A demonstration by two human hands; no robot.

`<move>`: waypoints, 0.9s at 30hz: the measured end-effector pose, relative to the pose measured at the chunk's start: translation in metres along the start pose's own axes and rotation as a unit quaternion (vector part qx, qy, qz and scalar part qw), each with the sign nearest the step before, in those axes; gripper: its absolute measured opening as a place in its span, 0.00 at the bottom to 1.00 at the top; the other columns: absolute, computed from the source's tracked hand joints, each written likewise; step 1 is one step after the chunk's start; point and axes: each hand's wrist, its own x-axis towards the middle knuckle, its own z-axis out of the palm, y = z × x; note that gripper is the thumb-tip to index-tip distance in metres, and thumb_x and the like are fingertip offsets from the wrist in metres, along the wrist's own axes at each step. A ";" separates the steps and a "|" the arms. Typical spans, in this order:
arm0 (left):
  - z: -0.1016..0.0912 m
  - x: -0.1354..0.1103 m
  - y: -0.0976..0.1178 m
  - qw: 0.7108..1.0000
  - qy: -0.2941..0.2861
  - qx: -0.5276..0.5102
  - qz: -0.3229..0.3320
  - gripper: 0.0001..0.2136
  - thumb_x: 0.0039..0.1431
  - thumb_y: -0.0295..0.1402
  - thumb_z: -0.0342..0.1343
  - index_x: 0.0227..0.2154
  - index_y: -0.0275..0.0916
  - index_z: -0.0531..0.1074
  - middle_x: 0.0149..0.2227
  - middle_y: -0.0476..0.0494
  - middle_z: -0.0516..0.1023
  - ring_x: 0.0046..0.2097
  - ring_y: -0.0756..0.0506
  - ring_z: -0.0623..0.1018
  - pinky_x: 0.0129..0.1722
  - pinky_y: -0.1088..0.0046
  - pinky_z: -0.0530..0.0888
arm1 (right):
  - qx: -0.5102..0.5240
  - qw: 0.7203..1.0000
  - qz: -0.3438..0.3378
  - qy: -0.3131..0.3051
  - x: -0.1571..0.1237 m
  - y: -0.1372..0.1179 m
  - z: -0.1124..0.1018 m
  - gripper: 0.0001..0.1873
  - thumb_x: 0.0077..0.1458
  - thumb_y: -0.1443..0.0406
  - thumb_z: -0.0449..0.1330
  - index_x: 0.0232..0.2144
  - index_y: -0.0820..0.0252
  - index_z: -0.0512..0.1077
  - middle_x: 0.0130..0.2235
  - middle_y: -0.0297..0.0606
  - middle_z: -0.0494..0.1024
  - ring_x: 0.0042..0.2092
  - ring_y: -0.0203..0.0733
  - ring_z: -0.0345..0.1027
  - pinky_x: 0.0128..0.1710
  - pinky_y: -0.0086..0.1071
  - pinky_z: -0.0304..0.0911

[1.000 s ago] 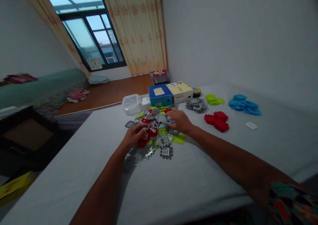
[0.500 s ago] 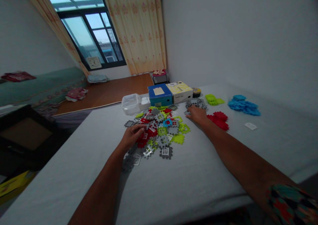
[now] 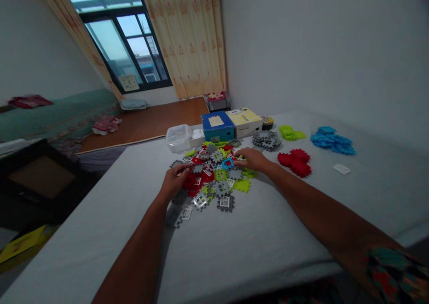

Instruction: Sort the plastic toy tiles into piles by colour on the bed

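Observation:
A mixed pile of notched plastic building tiles (image 3: 221, 188) in red, grey and lime green lies mid-table, with white window pieces among them. At its left side is my left hand (image 3: 174, 179), thumb and fingers pinched at the edge of a grey tile (image 3: 198, 169). My right hand (image 3: 252, 159) reaches over the pile's right side, fingers apart, close to a blue square frame piece (image 3: 228, 163). Sorted tiles lie farther right: a grey stack (image 3: 267, 140), a red group (image 3: 295, 162), a lime green group (image 3: 291, 133) and a blue heap (image 3: 331, 141).
Behind the pile stand a clear plastic box (image 3: 178, 137), a blue box (image 3: 217, 127), a yellow and white box (image 3: 245, 121) and a round tin (image 3: 267, 122). A small white card (image 3: 342, 169) lies at right on the cloth-covered table (image 3: 261, 241). A wall borders the right.
My right hand has moved left from the grey stack to the mixed pile, uncovering that stack. My left hand has shifted slightly left and up. The view has moved a little.

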 end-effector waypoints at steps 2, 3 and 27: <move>-0.006 0.002 -0.004 0.999 0.038 0.006 -0.006 0.18 0.51 0.44 0.58 0.39 0.38 0.81 0.40 0.42 0.84 0.44 0.41 0.80 0.46 0.63 0.76 | 0.011 1.000 -0.006 -0.027 -0.002 0.001 0.001 0.26 0.55 0.50 0.65 0.52 0.55 0.75 0.52 0.43 0.79 0.52 0.50 0.71 0.48 0.36 0.64; -0.008 0.003 -0.006 0.998 0.054 0.009 -0.011 0.17 0.51 0.44 0.57 0.39 0.38 0.81 0.41 0.42 0.84 0.45 0.40 0.80 0.46 0.63 0.76 | 0.019 0.999 -0.008 -0.042 -0.002 0.002 0.002 0.28 0.53 0.50 0.66 0.53 0.55 0.75 0.52 0.42 0.79 0.52 0.51 0.71 0.49 0.36 0.64; -0.035 0.006 -0.029 0.993 0.057 0.095 -0.028 0.16 0.51 0.40 0.56 0.38 0.39 0.81 0.41 0.41 0.84 0.45 0.39 0.81 0.51 0.59 0.75 | -0.170 0.961 0.204 0.083 -0.015 0.052 -0.006 0.20 0.61 0.55 0.58 0.49 0.61 0.75 0.58 0.50 0.71 0.55 0.55 0.66 0.49 0.43 0.66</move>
